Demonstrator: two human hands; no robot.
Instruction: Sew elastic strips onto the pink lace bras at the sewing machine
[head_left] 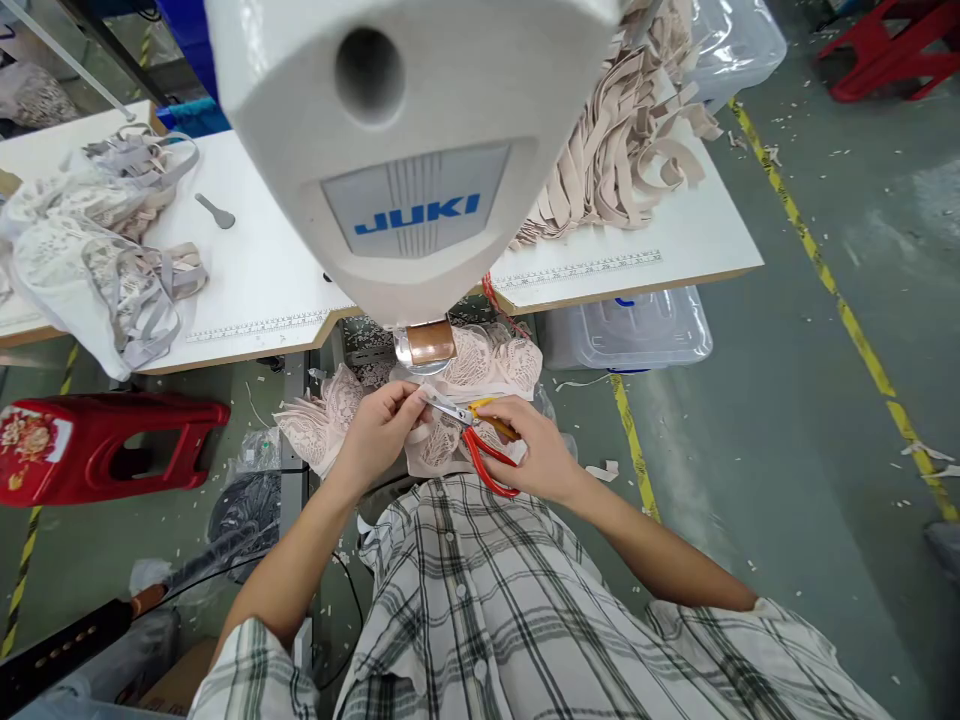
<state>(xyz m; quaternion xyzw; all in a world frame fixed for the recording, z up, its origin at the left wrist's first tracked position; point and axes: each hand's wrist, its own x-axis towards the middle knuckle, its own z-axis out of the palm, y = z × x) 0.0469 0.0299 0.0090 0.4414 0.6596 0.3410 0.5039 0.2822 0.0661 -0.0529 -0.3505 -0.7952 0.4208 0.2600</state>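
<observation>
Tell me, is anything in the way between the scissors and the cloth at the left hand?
Nothing that I can see. The right hand holds the scissors, and their blades point at the cloth in the left hand. I can't tell if they touch it. The machine is beyond, not between.

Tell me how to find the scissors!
Find the big white sewing machine. Below it in the picture, look in the right hand. There are the scissors, with red and yellow-orange handles, bright against the pale lace.
</observation>
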